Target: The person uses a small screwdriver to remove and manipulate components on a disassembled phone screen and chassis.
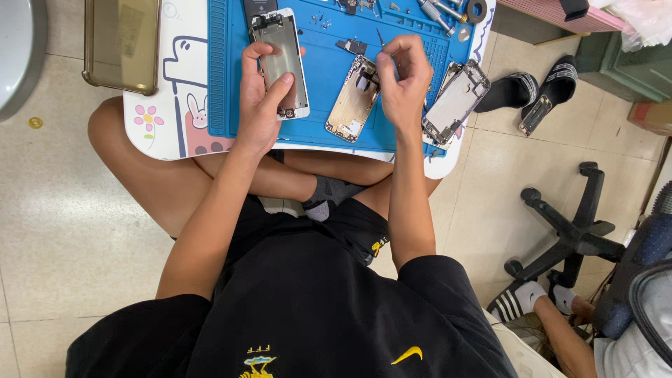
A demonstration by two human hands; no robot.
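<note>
1. The left hand (262,98) grips a white phone screen assembly (281,63), upper centre of the frame, fingers wrapped round its edges.
2. The right hand (404,84) has its fingers pinched together on something too small to tell, above a gold phone housing (352,101) on the blue repair mat (322,70).
3. Judged best: keep the screen steady and the pinch light.
4. A pink box (553,14) sits upper right; the white counter (157,105) shows cartoon drawings.

Pale tiled floor (63,210) with a soft sheen — a low white surface (157,105) printed with cartoons, a black swivel chair base (570,231) at right, and perhaps a pink cabinet (553,10) beyond.
</note>
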